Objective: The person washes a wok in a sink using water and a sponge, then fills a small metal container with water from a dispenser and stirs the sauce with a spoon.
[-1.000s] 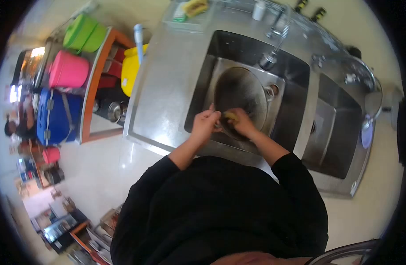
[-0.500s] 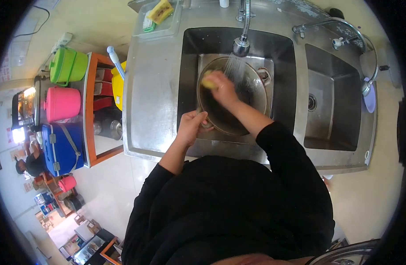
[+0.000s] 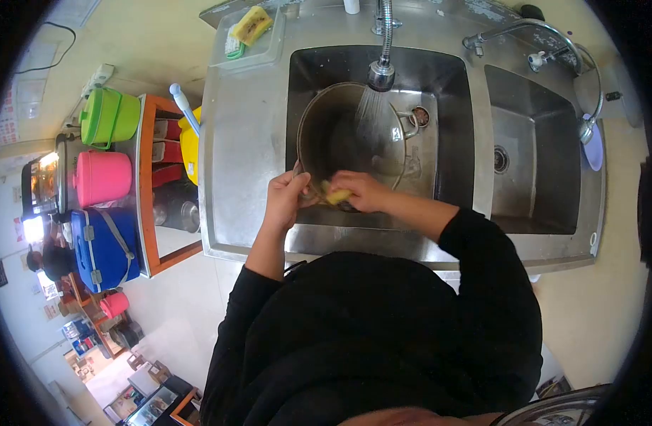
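- Steel counter (image 3: 241,156), set with 2 basins, against a pale yellow wall.
- Pot, 1, metal (image 3: 336,131): in the left basin (image 3: 455,142), its mouth toward the camera, dark inside; 1 loop handle (image 3: 411,126) visible at its right side.
- Left hand (image 3: 287,197): thumb and fingers pinching the pot at its near left edge.
- Right hand (image 3: 361,192): fingers closed around a yellow sponge (image 3: 338,196), at the pot's near edge, just beside the left hand.
- Spray tap, 1 (image 3: 381,74): over the left basin's far edge, water falling into the pot.
- Clear container, 1 (image 3: 251,60): on the counter's far left corner, holding a dark-marked sponge (image 3: 253,25).
- Right basin (image 3: 532,199): 1 round drain (image 3: 500,160) near its left edge.
- Curved tap, 1 (image 3: 546,27): along the counter's far right corner.
- Purple dish, 1 (image 3: 594,150): at the counter's right edge.
- Orange-edged shelf (image 3: 146,206), beyond the counter's left edge: green bucket (image 3: 110,117), pink bucket (image 3: 104,177) and blue cooler box (image 3: 105,248) beside it.
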`<state>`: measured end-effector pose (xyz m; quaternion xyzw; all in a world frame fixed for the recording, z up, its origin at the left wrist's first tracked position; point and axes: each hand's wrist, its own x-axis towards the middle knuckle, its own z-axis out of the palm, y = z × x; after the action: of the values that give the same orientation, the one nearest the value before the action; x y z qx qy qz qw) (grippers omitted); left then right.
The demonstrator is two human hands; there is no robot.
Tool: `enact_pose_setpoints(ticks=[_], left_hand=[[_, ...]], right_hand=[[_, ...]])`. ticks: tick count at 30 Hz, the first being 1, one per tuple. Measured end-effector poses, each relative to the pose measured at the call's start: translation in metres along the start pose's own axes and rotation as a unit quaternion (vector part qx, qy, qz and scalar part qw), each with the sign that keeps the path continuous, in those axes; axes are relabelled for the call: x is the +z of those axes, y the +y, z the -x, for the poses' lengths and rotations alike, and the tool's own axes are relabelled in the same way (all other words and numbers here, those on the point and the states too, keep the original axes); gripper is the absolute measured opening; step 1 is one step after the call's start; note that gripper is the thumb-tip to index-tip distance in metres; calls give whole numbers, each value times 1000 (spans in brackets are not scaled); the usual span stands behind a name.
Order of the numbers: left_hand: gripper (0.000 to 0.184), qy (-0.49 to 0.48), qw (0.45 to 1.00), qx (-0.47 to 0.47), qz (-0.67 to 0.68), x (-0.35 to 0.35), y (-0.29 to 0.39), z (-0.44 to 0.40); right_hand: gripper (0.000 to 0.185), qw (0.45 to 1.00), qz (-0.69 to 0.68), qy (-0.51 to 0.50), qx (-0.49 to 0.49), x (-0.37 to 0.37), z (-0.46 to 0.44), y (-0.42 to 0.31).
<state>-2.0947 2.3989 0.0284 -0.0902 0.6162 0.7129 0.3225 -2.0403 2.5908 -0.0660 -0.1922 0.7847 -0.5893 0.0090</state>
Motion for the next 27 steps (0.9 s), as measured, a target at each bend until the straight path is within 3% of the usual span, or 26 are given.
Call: enact_pose_setpoints(ticks=[2,4,6,9,11,14,17,21,24,26,27], left_hand=[[27,-29,1000,4,-9,-10,-5,3],[27,-56,995,-20,-83,-6,-10,8],[26,-58,986,-9,-157,3,-21,6],[27,-51,993,-3,-110,20,-30,3],[24,-48,996,-9,-80,22,-29,-4],[24,-32,999,4,-37,24,-21,-6],[25,-34,998,-32,-29,22,-15,5],[26,-29,999,-28,-33,18,-13,10],[25,-32,999,-29,-15,23,-14,7],[23,-19,999,-36,4,28,-19,6],[23,-8,999,-33,19,29,-25,1]], right_hand=[[39,985,136,-96,56,-23,28,28],[38,947,307,-72,59,-59,27,61],[39,916,360,110,140,-77,8,61],[41,898,212,368,112,-67,-32,61],[40,946,151,288,-13,-40,-39,41],[41,988,30,154,-16,-15,-32,11],[40,949,260,140,-107,-42,-30,58],[40,876,376,299,51,-72,-25,70],[38,880,241,364,188,-39,-19,60],[51,927,39,279,246,3,-7,72],[54,951,-56,131,275,0,-5,31]])
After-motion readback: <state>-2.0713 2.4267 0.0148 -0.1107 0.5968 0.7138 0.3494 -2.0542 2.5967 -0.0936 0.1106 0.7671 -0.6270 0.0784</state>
